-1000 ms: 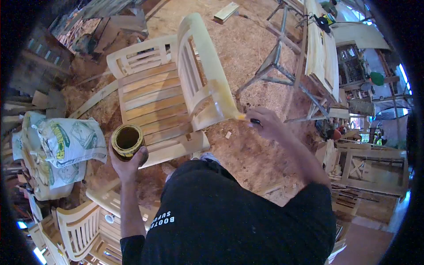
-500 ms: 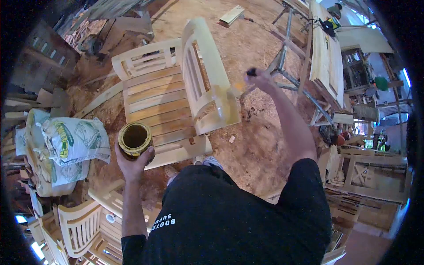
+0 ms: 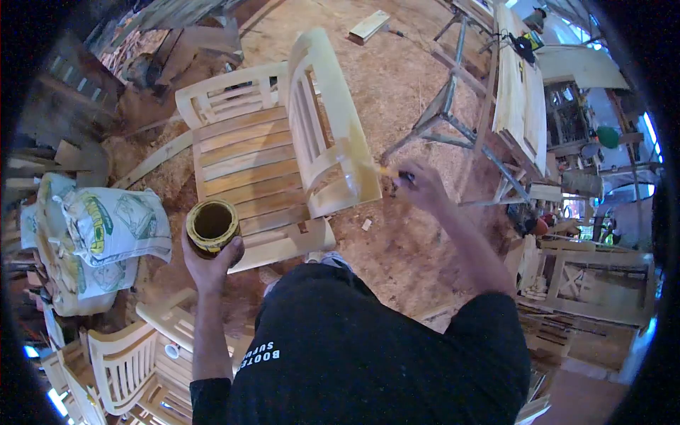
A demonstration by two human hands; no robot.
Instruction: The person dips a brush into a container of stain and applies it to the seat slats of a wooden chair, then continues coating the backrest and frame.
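Observation:
My left hand (image 3: 207,270) is wrapped around an open can (image 3: 212,246) with a yellowed, smeared rim and dark inside, held upright in front of the seat. My right hand (image 3: 423,187) grips a paintbrush (image 3: 389,172), its dark handle in the fingers and its yellowish bristles pointing left. The bristle end is right at the outer edge of the backrest of a pale wooden chair (image 3: 249,172). That chair has a slatted seat, and its backrest (image 3: 327,92) runs along the right side in this view. Near the brush, part of the backrest looks glossy and darker.
Printed white sacks (image 3: 117,227) are stacked at the left. More slatted wooden chairs (image 3: 127,358) stand at lower left. At right, a metal trestle (image 3: 453,92) stands beside long boards (image 3: 520,99). A short plank (image 3: 369,25) lies on the dusty floor (image 3: 404,241).
My right hand has come nearer my body with the paintbrush, from beside the backrest's middle toward its near end. The left hand keeps its hold on the can.

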